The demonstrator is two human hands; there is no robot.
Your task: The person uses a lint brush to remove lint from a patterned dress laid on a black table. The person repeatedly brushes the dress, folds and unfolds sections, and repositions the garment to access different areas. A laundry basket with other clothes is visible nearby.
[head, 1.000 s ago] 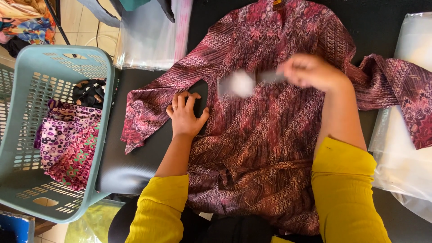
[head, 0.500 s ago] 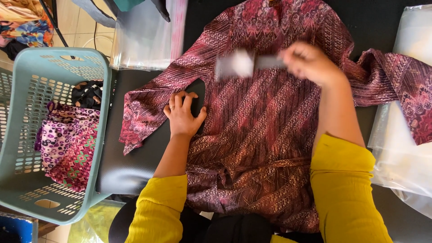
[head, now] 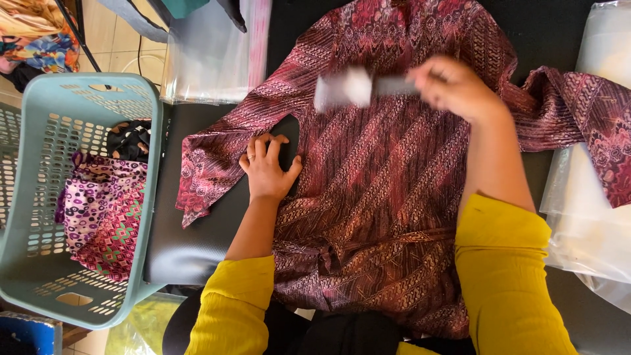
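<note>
A maroon patterned long-sleeved shirt (head: 394, 171) lies spread flat on a black table (head: 197, 243). My left hand (head: 268, 167) presses down, fingers apart, on the shirt's left side edge below the armpit of the left sleeve. My right hand (head: 453, 85) hovers over the chest and grips the dark handle of a lint roller (head: 345, 87), whose white head is blurred with motion and points left. Both my arms wear yellow sleeves.
A teal plastic laundry basket (head: 39, 289) stands left of the table, holding a purple patterned cloth (head: 102, 210) and a dark one (head: 128, 139). Clear plastic bags lie at the top (head: 207, 56) and at the right edge (head: 591, 217).
My right hand has swept the lint roller across the shirt's chest, up and to the left. My left hand has stayed pressed in the same place.
</note>
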